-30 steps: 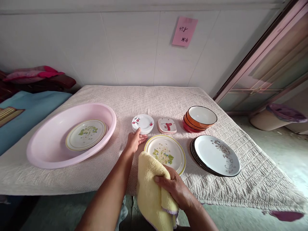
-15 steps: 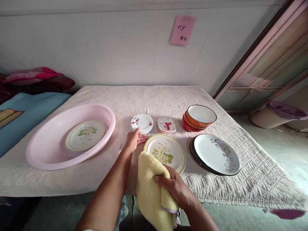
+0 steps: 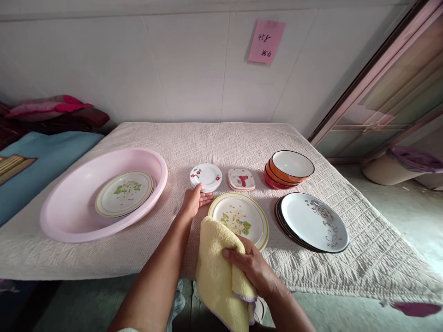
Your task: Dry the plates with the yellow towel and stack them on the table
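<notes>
At 9 o'clock from the large yellow-rimmed plate (image 3: pixel 238 216) on the fabric-covered worktop (image 3: pixel 214 143), a pink basin (image 3: pixel 69 198) holds flowered plates (image 3: pixel 124 193). At 10 o'clock is the left hand (image 3: pixel 195 200), fingers spread away from the thumb, which overlaps the front of a stack of small white plates (image 3: pixel 206 174); I cannot tell whether the fingers touch them. That stack stands at 11 o'clock. Between 6 and 7 o'clock a yellow cloth (image 3: pixel 216 272) hangs before the large plate's near edge. Square dishes (image 3: pixel 238 179) lie stacked at 12 o'clock. At 6 o'clock, the right hand (image 3: pixel 254 267) has its fingers clamped on the cloth. Orange bowls (image 3: pixel 292 167) nest between 1 and 2 o'clock; dark-rimmed plates (image 3: pixel 308 221) lie stacked at 3 o'clock.
</notes>
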The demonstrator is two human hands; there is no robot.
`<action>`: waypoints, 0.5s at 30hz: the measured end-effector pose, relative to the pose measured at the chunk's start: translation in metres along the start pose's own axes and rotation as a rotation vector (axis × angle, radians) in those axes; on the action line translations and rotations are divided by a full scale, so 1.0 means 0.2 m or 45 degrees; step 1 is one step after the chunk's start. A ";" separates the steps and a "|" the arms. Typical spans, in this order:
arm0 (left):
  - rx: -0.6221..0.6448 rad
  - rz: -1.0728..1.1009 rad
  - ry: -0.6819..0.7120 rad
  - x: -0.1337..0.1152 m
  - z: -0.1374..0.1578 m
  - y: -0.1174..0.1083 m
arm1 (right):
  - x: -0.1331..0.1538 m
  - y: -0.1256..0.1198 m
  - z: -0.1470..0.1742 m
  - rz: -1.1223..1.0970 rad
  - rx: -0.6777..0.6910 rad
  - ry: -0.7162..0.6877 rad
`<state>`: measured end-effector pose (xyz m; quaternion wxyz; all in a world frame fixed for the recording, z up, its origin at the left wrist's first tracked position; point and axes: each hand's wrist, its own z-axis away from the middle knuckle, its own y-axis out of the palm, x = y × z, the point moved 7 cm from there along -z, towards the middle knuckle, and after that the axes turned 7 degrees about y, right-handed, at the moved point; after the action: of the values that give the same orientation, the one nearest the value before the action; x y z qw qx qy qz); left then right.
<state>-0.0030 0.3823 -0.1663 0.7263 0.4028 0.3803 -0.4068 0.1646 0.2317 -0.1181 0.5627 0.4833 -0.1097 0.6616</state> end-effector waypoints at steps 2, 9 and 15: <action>0.011 -0.003 0.004 0.00 0.00 0.00 | 0.00 0.00 0.00 0.021 -0.005 -0.006; 0.063 -0.064 0.007 -0.02 0.04 -0.01 | 0.02 0.02 0.02 0.063 -0.015 -0.001; 0.119 -0.318 0.119 -0.03 0.17 -0.03 | 0.05 0.03 0.03 0.106 -0.018 -0.011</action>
<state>-0.0033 0.3508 -0.1493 0.6321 0.4044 0.4413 -0.4922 0.1639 0.2324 -0.1052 0.5374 0.4773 -0.1370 0.6816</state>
